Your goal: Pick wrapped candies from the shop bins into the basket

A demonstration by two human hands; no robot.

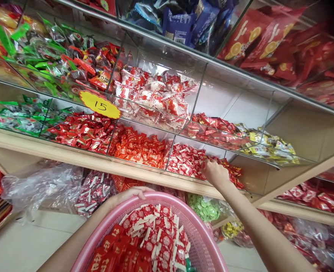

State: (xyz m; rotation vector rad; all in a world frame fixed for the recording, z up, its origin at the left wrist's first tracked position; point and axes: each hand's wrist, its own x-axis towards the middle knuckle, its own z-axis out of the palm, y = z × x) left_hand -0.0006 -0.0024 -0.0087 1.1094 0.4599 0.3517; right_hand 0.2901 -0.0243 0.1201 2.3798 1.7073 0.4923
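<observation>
A pink plastic basket [202,226] is tilted in front of me, with the fingers of my left hand [131,194] wrapped over its far rim. Inside it lie red-and-white wrapped candies [163,238] and plain red packets [112,251] with pale lettering; a bit of green shows at the right. My right hand [215,173] is a closed fist at the lower shelf bin, between the small red-and-white candies [185,158] and the red-and-yellow candies [235,173]. Whatever its fingers hold, if anything, is hidden.
Clear-fronted bins of candy line the shelves, divided by thin panels. A yellow "15" price tag [100,104] hangs on the middle shelf edge. A wooden ledge [78,155] runs below the bins. Plastic bags [50,185] of candy lie under it, above a tiled floor [42,238].
</observation>
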